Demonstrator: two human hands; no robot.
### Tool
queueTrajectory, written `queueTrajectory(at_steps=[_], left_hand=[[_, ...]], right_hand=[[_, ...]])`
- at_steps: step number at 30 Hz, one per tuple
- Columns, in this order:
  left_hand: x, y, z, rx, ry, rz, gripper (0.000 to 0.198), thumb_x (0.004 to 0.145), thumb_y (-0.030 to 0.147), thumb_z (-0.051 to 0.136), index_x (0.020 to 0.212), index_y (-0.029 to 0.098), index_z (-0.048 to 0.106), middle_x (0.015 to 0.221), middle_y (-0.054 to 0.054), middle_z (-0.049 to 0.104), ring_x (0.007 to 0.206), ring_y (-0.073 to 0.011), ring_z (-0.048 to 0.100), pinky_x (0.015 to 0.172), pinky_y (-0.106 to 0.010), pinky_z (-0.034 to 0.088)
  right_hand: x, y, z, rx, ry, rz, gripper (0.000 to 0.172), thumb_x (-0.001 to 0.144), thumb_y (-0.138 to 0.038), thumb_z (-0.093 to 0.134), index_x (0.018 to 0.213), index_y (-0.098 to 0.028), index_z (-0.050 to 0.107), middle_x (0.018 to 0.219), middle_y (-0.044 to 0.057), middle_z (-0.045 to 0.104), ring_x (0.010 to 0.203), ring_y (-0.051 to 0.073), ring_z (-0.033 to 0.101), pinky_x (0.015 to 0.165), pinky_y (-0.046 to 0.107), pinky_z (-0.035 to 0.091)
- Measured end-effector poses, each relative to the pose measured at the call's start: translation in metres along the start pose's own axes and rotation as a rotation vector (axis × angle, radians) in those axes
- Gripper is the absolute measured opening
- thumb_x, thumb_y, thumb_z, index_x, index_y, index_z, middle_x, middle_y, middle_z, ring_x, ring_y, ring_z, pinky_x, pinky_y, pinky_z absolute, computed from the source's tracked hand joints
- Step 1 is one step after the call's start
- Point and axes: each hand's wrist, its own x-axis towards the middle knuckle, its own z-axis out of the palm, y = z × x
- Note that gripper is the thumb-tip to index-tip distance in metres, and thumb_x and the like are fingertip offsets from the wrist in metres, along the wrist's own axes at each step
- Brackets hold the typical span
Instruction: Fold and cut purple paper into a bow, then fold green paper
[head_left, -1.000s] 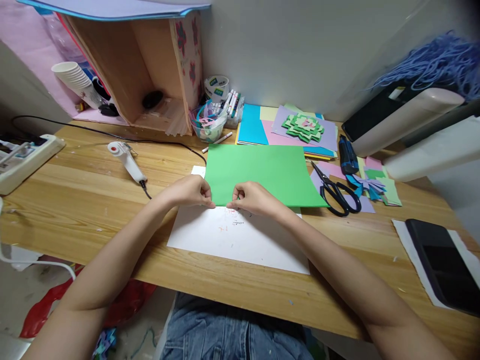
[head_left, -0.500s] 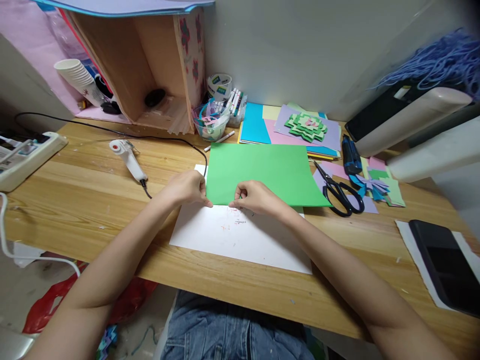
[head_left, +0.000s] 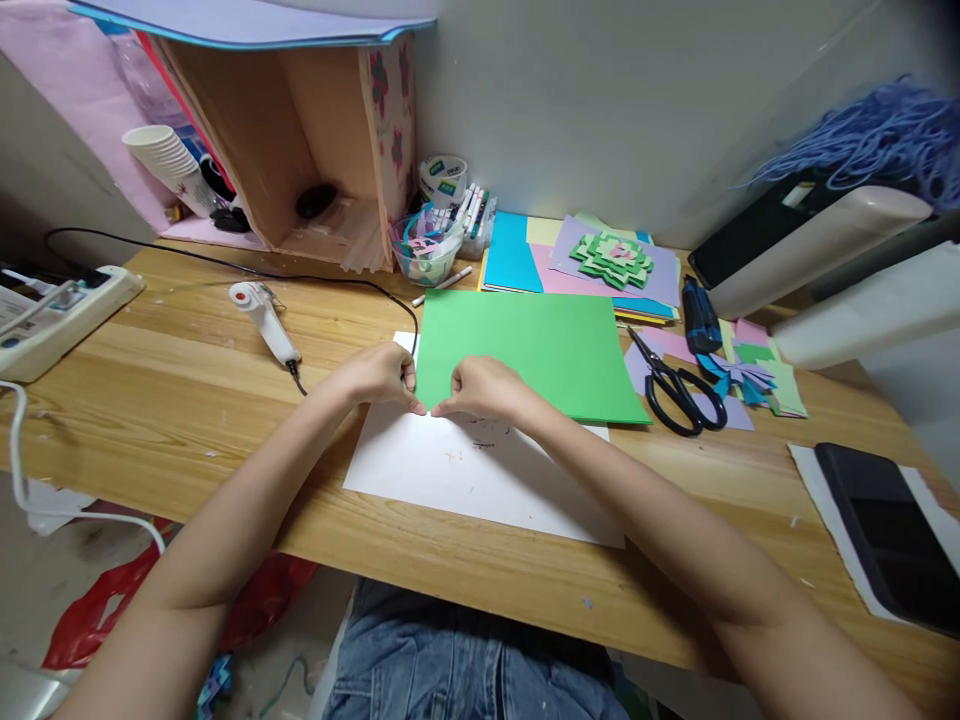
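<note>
A large green sheet [head_left: 532,350] lies partly over a white sheet [head_left: 420,465] with small coloured marks. At the green sheet's near left corner, my left hand [head_left: 386,378] is closed on its edge. Right beside it, my right hand [head_left: 480,388] pinches the same near edge, the two thumb tips almost touching. The sheet's near right corner rests by the black-handled scissors [head_left: 679,392]. The fingertips under the paper are hidden.
A white glue gun [head_left: 262,320] lies to the left with its cord. Behind are a cardboard box [head_left: 334,120], a bowl of scraps [head_left: 426,250] and coloured papers [head_left: 508,250]. On the right are a utility knife [head_left: 701,315] and a black phone [head_left: 885,520].
My right hand has moved left along the green sheet's near edge, closer to my left hand. The view has shifted slightly. My left hand keeps its hold at the corner.
</note>
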Motion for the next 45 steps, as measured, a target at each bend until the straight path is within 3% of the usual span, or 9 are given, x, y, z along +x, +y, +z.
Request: queueTrajectory(at_steps=[7,19,28,31,35,38,41,45], left_hand=[[-0.001,0.000,-0.001,-0.021,-0.006,0.003,0.042,0.044,0.053,0.074,0.063,0.019,0.057,0.060,0.002,0.056,0.059,-0.0140,0.048,0.051,-0.024,0.030],[-0.001,0.000,-0.002,-0.021,-0.012,-0.004,0.041,0.044,0.051,0.074,0.063,0.019,0.056,0.060,0.003,0.055,0.059,-0.0145,0.048,0.052,-0.024,0.030],[-0.003,-0.002,-0.005,-0.006,-0.007,0.016,0.034,0.049,0.046,0.073,0.069,0.019,0.063,0.062,0.002,0.056,0.059,-0.0139,0.049,0.051,-0.023,0.031],[-0.011,0.010,-0.004,0.016,0.066,0.037,0.026,0.055,0.037,0.071,0.073,0.020,0.066,0.067,0.000,0.058,0.063,-0.0151,0.052,0.053,-0.023,0.032],[-0.022,0.049,0.016,-0.046,0.304,0.282,0.015,0.072,0.033,0.061,0.077,0.019,0.063,0.079,-0.002,0.061,0.071,-0.0149,0.055,0.061,-0.024,0.037],[-0.020,0.075,0.043,-0.054,0.341,0.447,0.011,0.080,0.023,0.054,0.086,0.019,0.063,0.087,-0.004,0.062,0.072,-0.0140,0.057,0.061,-0.024,0.038],[-0.011,0.083,0.064,0.024,0.376,0.474,0.016,0.084,0.019,0.049,0.086,0.018,0.065,0.084,-0.004,0.063,0.069,-0.0142,0.056,0.057,-0.024,0.036],[-0.004,0.076,0.068,0.207,0.385,0.587,0.022,0.086,0.013,0.042,0.085,0.017,0.064,0.079,-0.004,0.060,0.068,-0.0138,0.054,0.056,-0.024,0.035]], right_hand=[[0.002,-0.002,-0.018,-0.195,-0.123,0.054,0.042,0.061,-0.057,0.069,0.062,-0.016,0.064,0.056,0.006,0.060,0.059,0.017,0.056,0.051,0.026,0.033],[-0.018,0.059,-0.018,-0.099,-0.036,0.031,0.038,0.066,-0.051,0.066,0.052,-0.017,0.055,0.054,0.001,0.054,0.052,0.012,0.045,0.047,0.026,0.025],[-0.047,0.099,-0.010,0.201,0.122,-0.306,0.016,0.068,-0.029,0.070,0.073,-0.016,0.062,0.073,0.001,0.058,0.065,0.011,0.051,0.059,0.022,0.037],[-0.051,0.104,0.001,0.261,0.207,-0.357,0.008,0.075,-0.023,0.063,0.072,-0.016,0.062,0.075,0.002,0.059,0.067,0.011,0.051,0.063,0.022,0.039],[-0.053,0.104,0.011,0.278,0.287,-0.376,0.008,0.077,-0.021,0.060,0.072,-0.015,0.062,0.074,0.002,0.059,0.070,0.012,0.052,0.065,0.024,0.038],[-0.054,0.101,0.014,0.278,0.326,-0.319,0.008,0.077,-0.022,0.059,0.072,-0.015,0.062,0.073,0.002,0.059,0.069,0.012,0.052,0.063,0.023,0.038],[-0.053,0.096,0.013,0.288,0.299,-0.189,0.010,0.074,-0.025,0.059,0.070,-0.016,0.062,0.069,0.000,0.059,0.064,0.011,0.051,0.058,0.022,0.036],[-0.047,0.091,0.002,0.292,0.166,-0.013,0.010,0.068,-0.026,0.062,0.065,-0.017,0.062,0.061,-0.002,0.060,0.056,0.010,0.049,0.050,0.021,0.032]])
